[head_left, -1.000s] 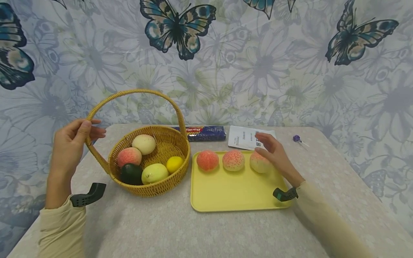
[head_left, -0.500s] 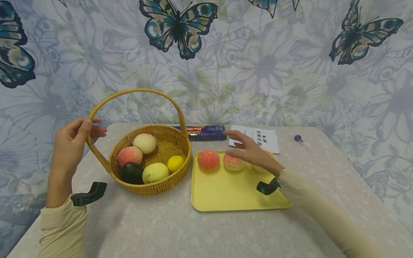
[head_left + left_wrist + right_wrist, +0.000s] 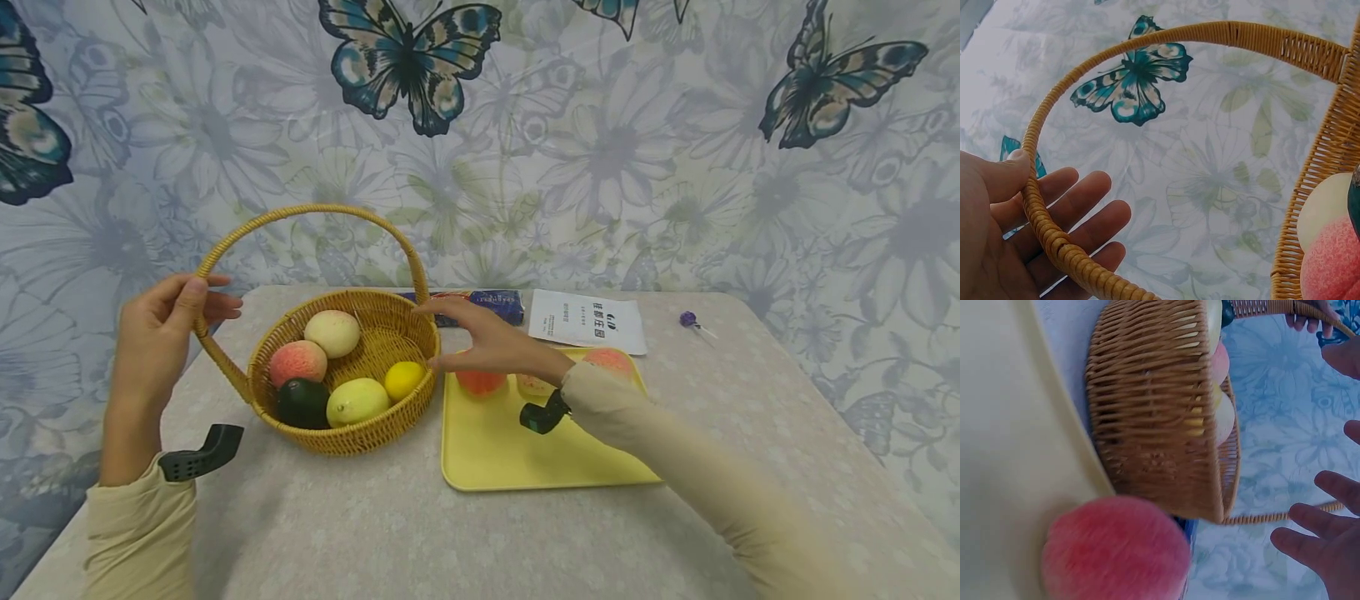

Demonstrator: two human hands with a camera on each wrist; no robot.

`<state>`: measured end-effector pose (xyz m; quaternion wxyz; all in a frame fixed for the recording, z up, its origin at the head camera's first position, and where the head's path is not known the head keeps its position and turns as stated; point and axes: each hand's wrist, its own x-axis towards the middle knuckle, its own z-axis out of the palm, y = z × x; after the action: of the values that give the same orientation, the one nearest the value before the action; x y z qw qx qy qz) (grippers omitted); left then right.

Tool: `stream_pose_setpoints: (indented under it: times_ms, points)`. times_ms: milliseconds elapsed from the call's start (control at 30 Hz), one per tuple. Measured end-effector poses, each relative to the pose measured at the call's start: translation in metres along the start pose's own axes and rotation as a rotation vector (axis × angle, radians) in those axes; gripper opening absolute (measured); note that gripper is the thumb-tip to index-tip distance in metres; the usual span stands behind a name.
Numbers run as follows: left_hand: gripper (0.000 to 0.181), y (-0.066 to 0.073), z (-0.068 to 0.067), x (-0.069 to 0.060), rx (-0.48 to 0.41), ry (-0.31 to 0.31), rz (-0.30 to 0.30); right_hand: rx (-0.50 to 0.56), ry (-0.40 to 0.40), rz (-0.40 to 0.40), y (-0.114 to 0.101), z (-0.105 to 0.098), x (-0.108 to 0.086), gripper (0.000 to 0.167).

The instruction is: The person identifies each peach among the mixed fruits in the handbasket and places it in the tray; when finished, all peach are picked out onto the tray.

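My left hand (image 3: 153, 337) grips the left side of the wicker basket's handle (image 3: 1063, 250), thumb on one side and fingers loosely behind. The yellow-brown basket (image 3: 352, 442) stands upright on the table. Inside lie a pale round fruit (image 3: 332, 333), a pink peach (image 3: 298, 364), a dark green avocado-like fruit (image 3: 302, 403), a pale yellow-green fruit (image 3: 357, 402) and a yellow lemon-like fruit (image 3: 405, 380). With fingers spread and nothing in it, my right hand (image 3: 495, 342) hovers by the basket's right rim. Below it a red-pink peach (image 3: 1116, 550) sits on the yellow tray (image 3: 525, 454).
Two more peaches rest on the tray, one (image 3: 609, 360) at the right and one (image 3: 532, 386) mostly behind my right wrist. Behind stand a blue Barilla box (image 3: 498, 306) and a white printed packet (image 3: 588, 323). A purple lollipop (image 3: 688, 319) lies farther right.
My right hand has swept left, from the rightmost peach across the tray to the basket's right rim. The left hand stays on the handle, and the fruits keep their places.
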<state>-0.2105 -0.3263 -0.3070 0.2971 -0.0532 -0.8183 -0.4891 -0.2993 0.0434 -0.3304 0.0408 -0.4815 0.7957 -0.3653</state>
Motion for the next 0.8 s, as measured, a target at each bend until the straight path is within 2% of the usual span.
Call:
stream_pose_setpoints:
  times_ms: [133,300,533,667,800]
  points:
    - [0.032,0.0,0.001,0.0,0.001,-0.002,-0.003,-0.046,-0.012,-0.035,-0.009,0.008,0.019,0.064]
    - [0.032,0.001,0.001,-0.001,-0.001,-0.004,-0.007,-0.051,-0.027,-0.056,-0.015,0.016,0.037,0.066]
    - [0.034,0.003,0.001,-0.002,0.003,-0.001,0.004,-0.068,-0.067,-0.027,-0.021,0.021,0.059,0.068]
    - [0.033,0.003,0.002,-0.002,0.003,-0.004,0.009,-0.093,-0.053,-0.013,-0.022,0.024,0.072,0.068]
    - [0.032,0.002,0.0,-0.002,0.008,0.003,0.015,-0.064,-0.026,-0.003,-0.021,0.028,0.083,0.065]
